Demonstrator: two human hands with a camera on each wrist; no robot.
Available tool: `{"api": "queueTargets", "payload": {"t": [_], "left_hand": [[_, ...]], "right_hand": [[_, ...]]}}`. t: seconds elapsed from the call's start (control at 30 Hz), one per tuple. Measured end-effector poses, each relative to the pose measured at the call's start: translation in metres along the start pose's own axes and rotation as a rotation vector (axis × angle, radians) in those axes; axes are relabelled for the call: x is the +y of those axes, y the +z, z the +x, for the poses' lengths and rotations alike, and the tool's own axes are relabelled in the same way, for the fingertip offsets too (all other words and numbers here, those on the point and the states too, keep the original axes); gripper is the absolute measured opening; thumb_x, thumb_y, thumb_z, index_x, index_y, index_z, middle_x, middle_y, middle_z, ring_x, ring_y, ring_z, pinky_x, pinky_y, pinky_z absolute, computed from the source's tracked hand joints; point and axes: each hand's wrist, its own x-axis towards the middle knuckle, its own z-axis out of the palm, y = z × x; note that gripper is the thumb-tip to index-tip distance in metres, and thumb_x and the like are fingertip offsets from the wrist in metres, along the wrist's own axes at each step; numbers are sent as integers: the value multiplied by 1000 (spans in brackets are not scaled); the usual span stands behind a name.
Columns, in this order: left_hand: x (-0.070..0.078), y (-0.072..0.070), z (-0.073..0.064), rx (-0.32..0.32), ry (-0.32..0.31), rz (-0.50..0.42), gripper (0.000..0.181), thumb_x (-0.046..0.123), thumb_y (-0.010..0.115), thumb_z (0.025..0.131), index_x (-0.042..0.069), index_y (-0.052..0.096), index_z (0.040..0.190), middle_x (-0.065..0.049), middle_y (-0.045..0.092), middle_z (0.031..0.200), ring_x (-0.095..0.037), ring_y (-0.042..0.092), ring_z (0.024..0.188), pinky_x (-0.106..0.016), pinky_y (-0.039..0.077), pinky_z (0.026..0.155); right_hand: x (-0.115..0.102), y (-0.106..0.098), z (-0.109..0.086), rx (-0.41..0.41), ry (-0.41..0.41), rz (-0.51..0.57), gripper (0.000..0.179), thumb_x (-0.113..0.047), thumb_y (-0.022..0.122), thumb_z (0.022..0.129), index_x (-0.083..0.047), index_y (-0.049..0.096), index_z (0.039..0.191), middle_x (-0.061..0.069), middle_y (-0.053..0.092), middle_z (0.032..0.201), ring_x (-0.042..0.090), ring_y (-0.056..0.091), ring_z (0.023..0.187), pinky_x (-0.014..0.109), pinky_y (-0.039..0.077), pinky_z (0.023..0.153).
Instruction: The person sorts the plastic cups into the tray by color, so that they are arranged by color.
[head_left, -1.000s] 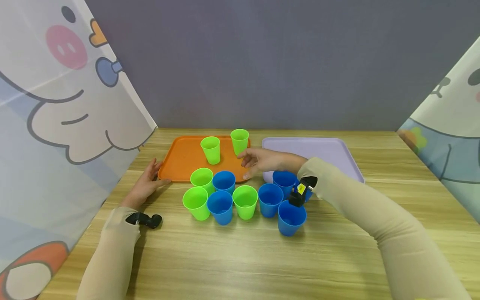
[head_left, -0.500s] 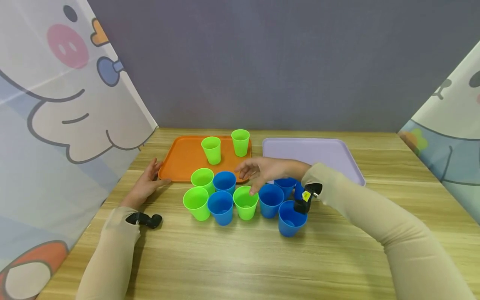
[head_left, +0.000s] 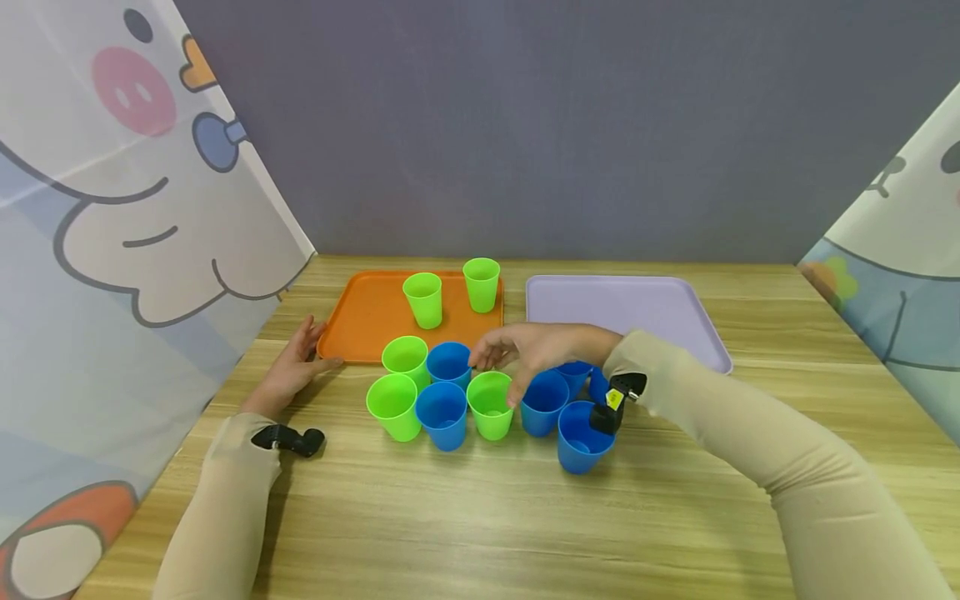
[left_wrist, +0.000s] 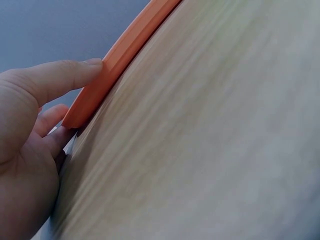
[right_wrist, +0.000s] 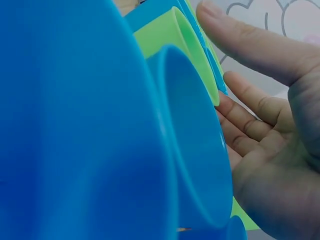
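Note:
My left hand rests at the near left corner of an orange tray. In the left wrist view its straight thumb touches the front rim, and its other fingers lie by the corner. Over the row of cups hangs my right hand, its thumb and fingers spread apart above a green cup. Its thumb overlaps that cup's right rim in the head view. From the right wrist, the green cup appears beyond two blue cups, with the fingers beside its rim and nothing gripped.
Two green cups stand upright on the orange tray. Left of my right hand are two more green cups and two blue cups; several blue cups stand to its right. A lilac tray lies behind them.
My right hand has come from beside the rear green cup on the orange tray, back toward me and down over the green cup in the front row. My left hand stays put.

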Motion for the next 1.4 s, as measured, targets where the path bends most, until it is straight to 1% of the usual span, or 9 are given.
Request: {"api": "queueTargets", "payload": {"t": [0.2, 0.4, 0.67, 0.73, 0.9, 0.97, 1.4], "left_hand": [[1, 0, 0, 1, 3, 2, 104, 1, 67, 93, 2, -16, 155, -24, 3, 163, -44, 3, 148, -56, 4, 118], [1, 1, 0, 6, -6, 2, 104, 2, 67, 93, 2, -16, 156, -24, 4, 163, -43, 2, 148, -56, 4, 118], [2, 3, 1, 3, -9, -1, 103, -2, 66, 93, 4, -17, 156, -25, 3, 163, -44, 2, 148, -56, 4, 118], [8, 3, -1, -1, -17, -13, 103, -4, 64, 93, 2, -17, 155, -26, 2, 162, -45, 1, 148, -57, 3, 118], [8, 3, -3, 0, -13, -17, 103, -4, 65, 93, 2, -17, 155, -25, 3, 163, -45, 2, 148, -56, 4, 118], [3, 2, -1, 3, -7, -7, 104, -1, 66, 93, 5, -17, 156, -24, 3, 163, -43, 2, 148, -55, 4, 118], [1, 1, 1, 2, -17, -10, 103, -3, 64, 93, 5, -17, 156, -23, 2, 163, -43, 0, 149, -56, 3, 118]], "right_hand": [[-1, 3, 1, -23, -19, -42, 68, 5, 85, 71, 5, 52, 130, 11, 59, 126, 24, 54, 117, 35, 42, 105], [0, 6, 0, -22, -4, -70, 68, 2, 87, 69, 3, 54, 128, 9, 60, 125, 22, 53, 117, 35, 42, 104], [-1, 7, 1, -31, 0, -103, 63, 0, 87, 70, 1, 55, 124, 7, 60, 120, 21, 52, 114, 37, 41, 103], [-2, 7, 1, -36, 3, -105, 63, -1, 87, 70, 1, 55, 124, 6, 60, 119, 21, 52, 114, 36, 41, 103], [-2, 6, 1, -39, 3, -112, 63, -3, 87, 70, 0, 55, 124, 5, 60, 118, 21, 53, 114, 36, 41, 103], [-2, 6, 0, -40, -3, -113, 62, -3, 87, 70, 0, 56, 124, 6, 61, 118, 21, 53, 113, 37, 41, 103], [-8, 4, -1, -37, -53, -126, 61, -3, 86, 71, 3, 56, 124, 6, 62, 118, 21, 55, 113, 35, 42, 104]]}}
